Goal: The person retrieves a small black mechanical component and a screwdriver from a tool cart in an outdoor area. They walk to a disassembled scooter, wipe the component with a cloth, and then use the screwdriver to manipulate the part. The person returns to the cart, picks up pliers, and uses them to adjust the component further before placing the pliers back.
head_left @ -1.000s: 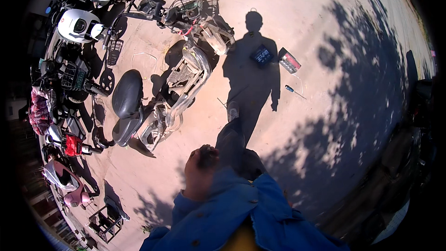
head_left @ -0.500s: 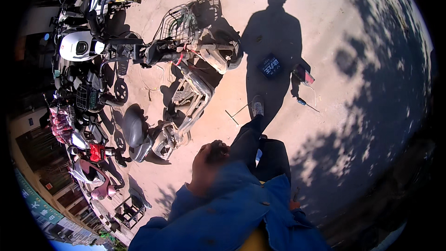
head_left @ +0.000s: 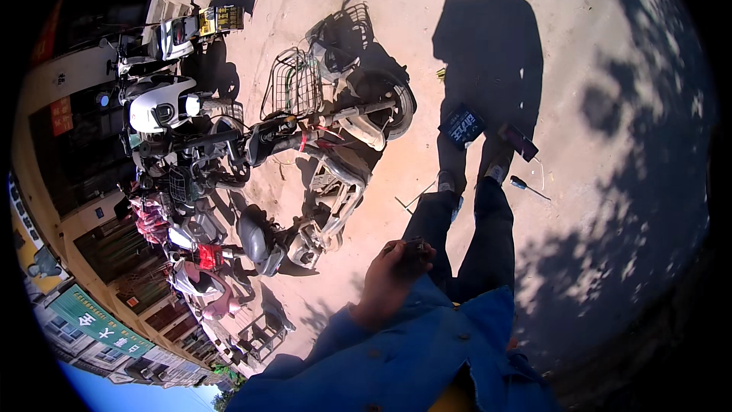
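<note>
My left hand [head_left: 381,286] is raised in front of my blue jacket, fingers wrapped round a small dark object [head_left: 416,257] whose kind I cannot make out. Of my right hand [head_left: 512,343], only a sliver of skin shows beside the jacket's right edge; its fingers are hidden. On the ground by my feet lie a dark blue box [head_left: 463,125], a flat dark reddish box [head_left: 520,142] and a screwdriver [head_left: 521,183]. A thin metal T-shaped tool [head_left: 413,202] lies just left of my shoes. A partly stripped electric scooter [head_left: 335,183] stands to the left.
The scooter's wire basket [head_left: 293,85] and its loose-looking black seat [head_left: 258,240] are near my left side. Several other scooters, one with a white front [head_left: 156,107], line the shopfronts. A low metal-framed stool [head_left: 263,333] stands at lower left. Tree shadow covers the ground at right.
The view has shifted, so the scooters and ground items sit farther right. My feet are now side by side, where one was forward. The left hand still grips the dark object.
</note>
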Tool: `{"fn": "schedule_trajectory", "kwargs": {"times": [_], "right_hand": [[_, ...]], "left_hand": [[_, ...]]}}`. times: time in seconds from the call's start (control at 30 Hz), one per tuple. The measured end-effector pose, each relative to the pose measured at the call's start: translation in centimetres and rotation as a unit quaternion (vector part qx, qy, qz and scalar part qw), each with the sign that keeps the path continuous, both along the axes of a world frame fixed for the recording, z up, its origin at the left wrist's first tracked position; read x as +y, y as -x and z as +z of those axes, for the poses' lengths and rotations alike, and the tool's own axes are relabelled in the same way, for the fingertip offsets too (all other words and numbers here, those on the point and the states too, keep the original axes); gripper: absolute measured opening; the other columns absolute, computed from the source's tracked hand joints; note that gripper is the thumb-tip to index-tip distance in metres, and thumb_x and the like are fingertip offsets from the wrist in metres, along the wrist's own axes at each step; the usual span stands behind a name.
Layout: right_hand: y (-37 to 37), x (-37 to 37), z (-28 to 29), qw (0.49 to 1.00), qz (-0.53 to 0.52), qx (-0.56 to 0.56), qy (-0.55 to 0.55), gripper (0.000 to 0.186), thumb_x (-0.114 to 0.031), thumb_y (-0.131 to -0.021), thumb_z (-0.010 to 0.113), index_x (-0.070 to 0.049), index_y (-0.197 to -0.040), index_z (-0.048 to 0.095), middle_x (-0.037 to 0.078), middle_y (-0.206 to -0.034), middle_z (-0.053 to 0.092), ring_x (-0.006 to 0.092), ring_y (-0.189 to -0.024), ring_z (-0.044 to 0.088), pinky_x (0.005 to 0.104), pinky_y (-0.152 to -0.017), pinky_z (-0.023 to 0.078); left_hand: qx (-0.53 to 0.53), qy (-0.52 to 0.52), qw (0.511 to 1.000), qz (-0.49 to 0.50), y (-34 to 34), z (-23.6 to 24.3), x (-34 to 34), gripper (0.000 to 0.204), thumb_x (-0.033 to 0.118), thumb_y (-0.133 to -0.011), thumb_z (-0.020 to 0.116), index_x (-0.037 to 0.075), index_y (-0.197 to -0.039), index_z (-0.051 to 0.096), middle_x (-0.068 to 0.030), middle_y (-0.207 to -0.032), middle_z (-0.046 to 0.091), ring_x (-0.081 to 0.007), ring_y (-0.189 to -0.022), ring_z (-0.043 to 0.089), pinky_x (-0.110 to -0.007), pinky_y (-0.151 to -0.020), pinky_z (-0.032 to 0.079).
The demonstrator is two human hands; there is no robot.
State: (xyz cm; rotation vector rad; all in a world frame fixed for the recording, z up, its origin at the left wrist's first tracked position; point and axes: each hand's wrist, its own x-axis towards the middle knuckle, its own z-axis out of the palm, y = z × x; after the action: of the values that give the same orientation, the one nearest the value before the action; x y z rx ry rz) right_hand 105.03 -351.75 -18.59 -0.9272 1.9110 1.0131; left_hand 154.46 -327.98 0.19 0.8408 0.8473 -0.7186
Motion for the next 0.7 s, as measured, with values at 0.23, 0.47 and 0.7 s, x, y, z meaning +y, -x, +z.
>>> {"fn": "schedule_trajectory", "kwargs": {"times": [0.23,0.47,0.7], "right_hand": [[-9.7,-8.2,-0.4,0.982,-0.142,-0.049,0.112,0.021,-0.03,-0.103,0.058,-0.01,-0.11,0.062,-0.002,-0.062,0.036,0.0118,-0.042,0.031,0.0324,-0.039,0.027],[-22.2,-8.5,0.9,0.974,-0.053,-0.15,0.164,0.024,-0.032,-0.106,0.058,-0.011,-0.116,0.062,-0.004,-0.062,0.035,0.009,-0.045,0.032,0.0295,-0.04,0.027],[-26.6,-2.7,0.6,0.971,0.069,-0.195,0.124,0.022,-0.03,-0.108,0.057,-0.012,-0.119,0.063,-0.005,-0.062,0.038,0.0063,-0.046,0.036,0.0278,-0.039,0.03]], "left_hand": [[0.071,-0.001,0.997,0.013,-2.6,-3.4,-4.7,0.024,0.028,-0.107,0.057,0.007,-0.118,0.056,-0.0216,-0.127,0.066,-0.0368,-0.125,0.062,-0.048,-0.104,0.052],[0.144,0.003,0.99,-0.001,-6.2,-11.6,-6.0,0.021,0.026,-0.107,0.057,0.009,-0.118,0.055,-0.022,-0.126,0.066,-0.0376,-0.124,0.063,-0.048,-0.102,0.053],[0.19,-0.035,0.981,-0.001,-12.5,-13.7,-5.4,0.021,0.026,-0.106,0.059,0.009,-0.118,0.054,-0.0226,-0.123,0.066,-0.0367,-0.123,0.063,-0.048,-0.1,0.054]]}}
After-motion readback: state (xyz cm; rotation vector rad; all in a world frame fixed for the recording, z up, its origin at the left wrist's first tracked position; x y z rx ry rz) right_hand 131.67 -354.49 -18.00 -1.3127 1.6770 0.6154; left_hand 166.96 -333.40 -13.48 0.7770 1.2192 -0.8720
